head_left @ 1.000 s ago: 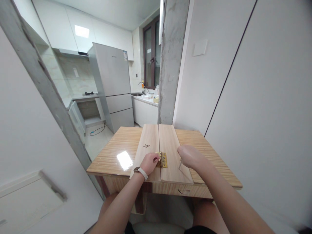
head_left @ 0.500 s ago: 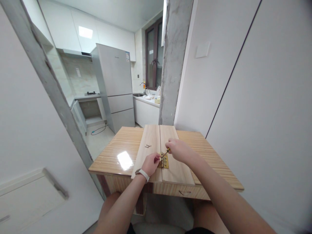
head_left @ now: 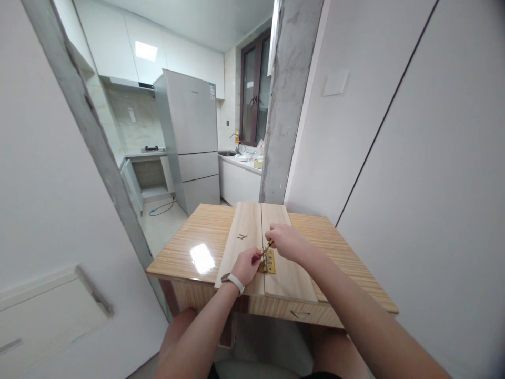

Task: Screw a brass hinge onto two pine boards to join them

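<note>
My right hand (head_left: 286, 241) is closed around a screwdriver (head_left: 270, 243) with a yellow and black handle. Its shaft slants down to the left, and the tip ends at the fingers of my left hand (head_left: 248, 266). Those fingers are pinched together over the left part of a brass hinge (head_left: 270, 261); what they pinch is too small to make out. The hinge lies across the seam between a left wooden board (head_left: 232, 263) and a right wooden board (head_left: 290, 281). Several screws (head_left: 242, 237) lie loose on the left board, beyond my left hand.
Both boards rest on a wood-grain table (head_left: 177, 258) with a drawer handle (head_left: 300, 315) at its front. A grey fridge (head_left: 195, 121) and a sink counter (head_left: 240, 173) stand behind. A white wall (head_left: 394, 158) rises on the right, a white panel (head_left: 51, 295) on the left.
My right hand and the screwdriver have shifted slightly left over the hinge, closer to my left fingers. The whole view has moved a little. The loose screws lie as before on the board.
</note>
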A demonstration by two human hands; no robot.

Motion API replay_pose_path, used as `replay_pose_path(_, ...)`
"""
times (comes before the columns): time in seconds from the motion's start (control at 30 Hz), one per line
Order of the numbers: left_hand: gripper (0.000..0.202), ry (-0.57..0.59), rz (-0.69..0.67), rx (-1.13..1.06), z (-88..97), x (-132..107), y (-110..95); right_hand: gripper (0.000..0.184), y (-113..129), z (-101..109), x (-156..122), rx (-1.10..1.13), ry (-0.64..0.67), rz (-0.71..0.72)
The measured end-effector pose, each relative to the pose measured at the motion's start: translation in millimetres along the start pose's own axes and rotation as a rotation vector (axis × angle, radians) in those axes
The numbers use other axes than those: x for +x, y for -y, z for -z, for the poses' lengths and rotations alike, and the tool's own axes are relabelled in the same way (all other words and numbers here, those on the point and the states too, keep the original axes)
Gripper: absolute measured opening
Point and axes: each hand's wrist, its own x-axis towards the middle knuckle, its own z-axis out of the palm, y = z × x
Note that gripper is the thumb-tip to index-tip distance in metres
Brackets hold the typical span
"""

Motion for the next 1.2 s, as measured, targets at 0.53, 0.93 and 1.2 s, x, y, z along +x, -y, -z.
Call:
replay_pose_path(0.53, 0.012, 0.003, -0.024, 0.021, -0.1, 0, 2, 0.016, 4, 3, 21, 0.011, -0.022, 0.128)
replay_pose_path(0.93, 0.013, -0.008, 0.002, 0.030, 1.3, 0, 0, 0.012, -6, -9, 37, 0.142, 0.021, 0.058)
replay_pose_path(1.2, 0.008, -0.021, 0.019, -0.011, 1.7, 0, -3, 0.024, 0, -9, 36, 0.107, 0.021, -0.053)
